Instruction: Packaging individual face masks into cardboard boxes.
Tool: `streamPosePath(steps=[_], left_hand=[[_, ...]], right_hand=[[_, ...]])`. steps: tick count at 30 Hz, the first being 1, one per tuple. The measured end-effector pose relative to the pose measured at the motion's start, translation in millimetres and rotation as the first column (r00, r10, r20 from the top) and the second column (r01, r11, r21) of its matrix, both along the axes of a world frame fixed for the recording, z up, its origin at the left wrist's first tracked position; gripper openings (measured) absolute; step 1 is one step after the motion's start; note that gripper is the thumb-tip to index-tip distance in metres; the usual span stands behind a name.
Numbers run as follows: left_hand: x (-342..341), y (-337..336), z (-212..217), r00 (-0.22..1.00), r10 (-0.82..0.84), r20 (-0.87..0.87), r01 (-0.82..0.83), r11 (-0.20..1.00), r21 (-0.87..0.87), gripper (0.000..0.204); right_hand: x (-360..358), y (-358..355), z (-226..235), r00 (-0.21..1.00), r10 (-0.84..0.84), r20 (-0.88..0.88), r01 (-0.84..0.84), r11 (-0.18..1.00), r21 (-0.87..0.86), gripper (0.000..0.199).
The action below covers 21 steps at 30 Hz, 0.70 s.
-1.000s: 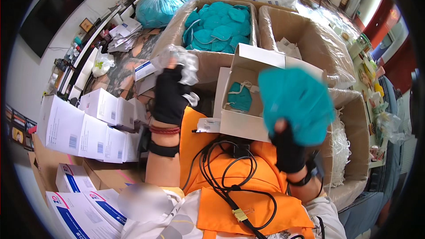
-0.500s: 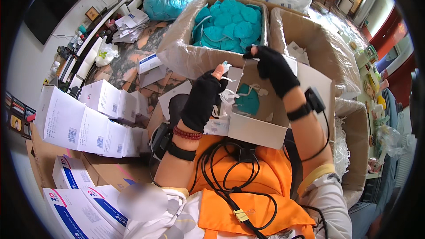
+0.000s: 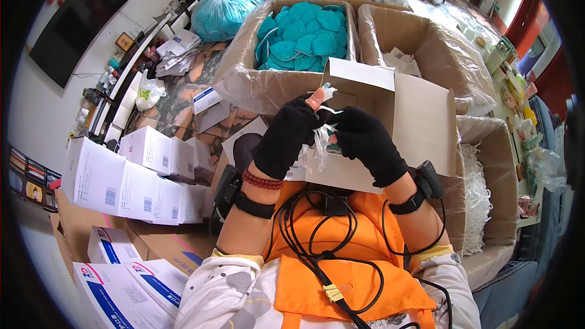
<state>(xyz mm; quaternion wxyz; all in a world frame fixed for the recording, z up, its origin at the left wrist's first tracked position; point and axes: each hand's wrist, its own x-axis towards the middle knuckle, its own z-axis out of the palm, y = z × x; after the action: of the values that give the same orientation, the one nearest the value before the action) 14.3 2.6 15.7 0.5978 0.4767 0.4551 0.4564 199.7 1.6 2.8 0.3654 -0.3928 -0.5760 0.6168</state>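
My left hand, in a black fingerless glove with a red bead bracelet at the wrist, is closed on a bunch of thin white straps that dangle below its thumb. Right beside it my right hand, gloved alike, has its fingers curled in close to the straps. What those fingers hold is hidden by the glove. Both hands are over an open white carton at my lap, its flaps raised. The carton's inside is mostly covered by my hands.
Beyond the carton stands a lined box of teal face masks. A second lined box holds some white pieces, and a third at right holds white strips. White cartons line the left. Black cables hang over my orange apron.
My right hand has come down and left from the carton's far side to meet the left hand. The left hand has shifted slightly right. The teal mask in the carton is now out of sight.
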Motion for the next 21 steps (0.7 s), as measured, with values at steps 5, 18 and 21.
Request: streamPosePath(steps=[5, 18, 21], left_hand=[[4, 6, 12, 0.994, 0.104, 0.024, -0.101, 0.989, -0.112, 0.035], [-1, 17, 6, 0.951, 0.038, 0.308, -0.015, 0.997, -0.078, 0.025], [-1, 14, 6, 0.938, 0.048, 0.343, -0.040, 0.999, -0.030, 0.023]], right_hand=[[13, 6, -11, 0.980, -0.020, -0.199, 0.012, 0.999, -0.042, 0.018], [-15, -1, -24, 0.997, -0.057, -0.044, 0.067, 0.955, 0.289, 0.018], [-9, 1, -25, 0.995, -0.094, 0.045, 0.068, 0.911, 0.407, 0.015]])
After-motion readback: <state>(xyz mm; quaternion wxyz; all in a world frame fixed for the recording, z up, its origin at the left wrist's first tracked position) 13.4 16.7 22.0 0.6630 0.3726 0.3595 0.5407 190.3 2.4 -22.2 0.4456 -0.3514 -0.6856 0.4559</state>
